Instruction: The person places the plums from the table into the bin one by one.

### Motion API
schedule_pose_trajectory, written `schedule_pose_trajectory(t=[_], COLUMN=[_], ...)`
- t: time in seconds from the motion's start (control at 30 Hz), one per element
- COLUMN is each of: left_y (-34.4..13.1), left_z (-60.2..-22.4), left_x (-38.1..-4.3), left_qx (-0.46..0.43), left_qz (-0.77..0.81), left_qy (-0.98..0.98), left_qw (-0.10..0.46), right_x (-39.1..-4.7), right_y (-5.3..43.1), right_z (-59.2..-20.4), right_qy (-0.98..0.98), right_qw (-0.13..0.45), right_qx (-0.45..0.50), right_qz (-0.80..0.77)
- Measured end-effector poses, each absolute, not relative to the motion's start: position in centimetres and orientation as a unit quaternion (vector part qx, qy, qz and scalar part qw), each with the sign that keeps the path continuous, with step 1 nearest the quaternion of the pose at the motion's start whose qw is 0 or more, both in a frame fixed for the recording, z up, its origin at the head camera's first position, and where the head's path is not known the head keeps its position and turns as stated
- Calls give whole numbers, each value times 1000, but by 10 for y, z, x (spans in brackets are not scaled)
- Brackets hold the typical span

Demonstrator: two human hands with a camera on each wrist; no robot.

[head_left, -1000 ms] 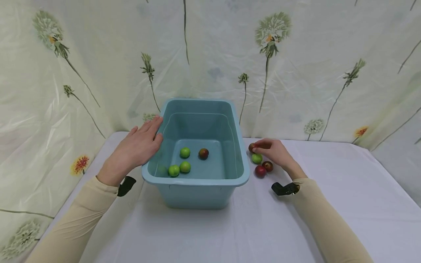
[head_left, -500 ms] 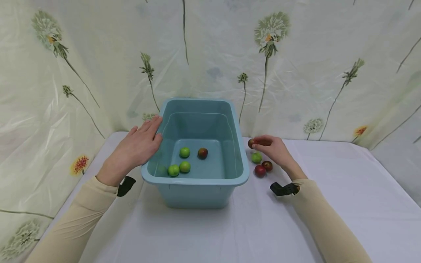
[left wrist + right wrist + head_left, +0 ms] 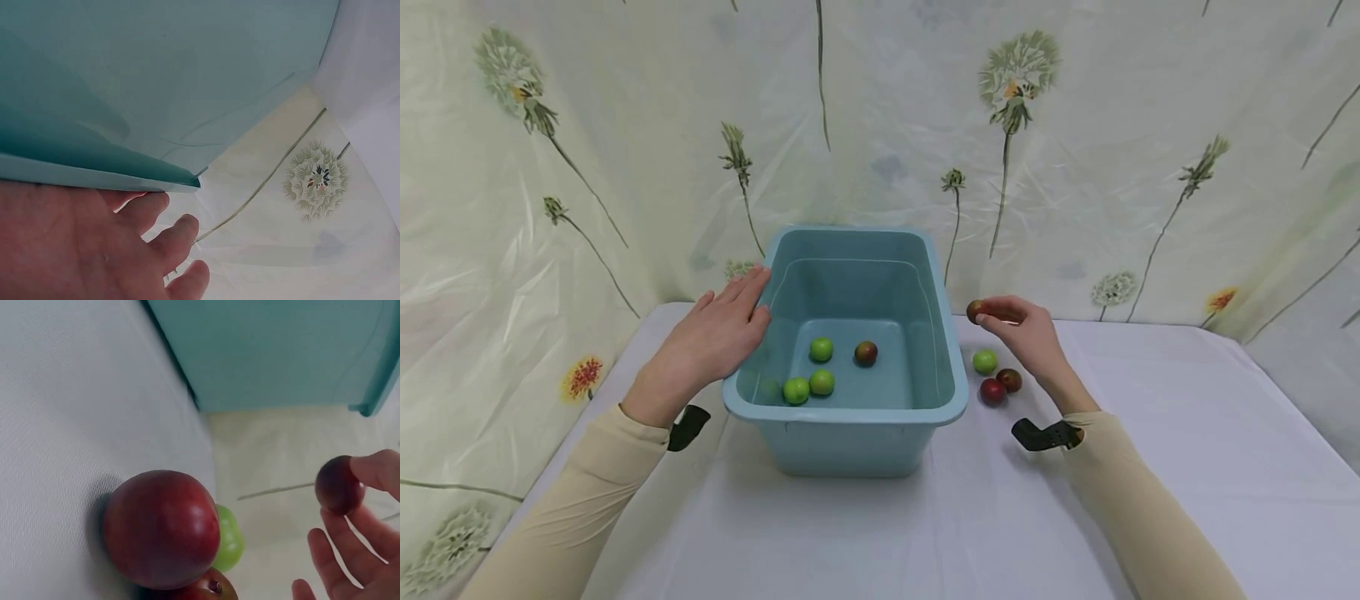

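Pinching reddish fruit (image 3: pixel 338 486): right hand (image 3: pixel 1027 335)

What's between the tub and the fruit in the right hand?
Only open air: the right wrist view shows the tub and the fruit apart, with patterned sheet behind.

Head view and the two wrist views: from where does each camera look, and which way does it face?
Head: on the head, facing forward and down at the tub; both sleeves, left grip and right grip show.
Left wrist: on that wrist, facing the tub's outer wall and flowered backdrop; part of the left grip shows.
Right wrist: on that wrist, facing the pinched fruit, red fruit and green fruit; part of the right grip shows.
Shared by head and right wrist: the tub and these three fruits.
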State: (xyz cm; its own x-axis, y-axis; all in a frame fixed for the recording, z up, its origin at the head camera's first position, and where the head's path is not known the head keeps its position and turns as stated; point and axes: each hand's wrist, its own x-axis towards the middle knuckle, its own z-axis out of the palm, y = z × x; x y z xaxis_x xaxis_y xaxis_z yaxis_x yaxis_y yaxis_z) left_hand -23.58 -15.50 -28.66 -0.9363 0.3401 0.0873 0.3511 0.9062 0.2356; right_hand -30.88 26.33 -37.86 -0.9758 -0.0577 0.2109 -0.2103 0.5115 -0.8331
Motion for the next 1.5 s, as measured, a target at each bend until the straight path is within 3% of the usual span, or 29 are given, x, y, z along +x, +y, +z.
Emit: schedule_pose_trajectory(t=[0.2, 0.57, 0.9, 1.5], left_y=[-155, -157, -157, -155], left_z=[-288, -288, -288, -288], left_x=[-236, -234, -235, -236], left_qx=[-175, -197, -172, -176], left_qz=[-130, -100, -144, -141], left_qy=[-976, -975, -974, -974], left_qw=[22, 39, 15, 19], right_x=[-307, -298, -289, -286], right_y=[261, 252, 236, 219], right_z=[-376, -364, -346, -324], right_qy=[-846, -818, -798, -764], right_qw=[120, 147, 192, 213], right_qx=[66, 72, 103, 142], right_qz=[515, 552, 562, 592])
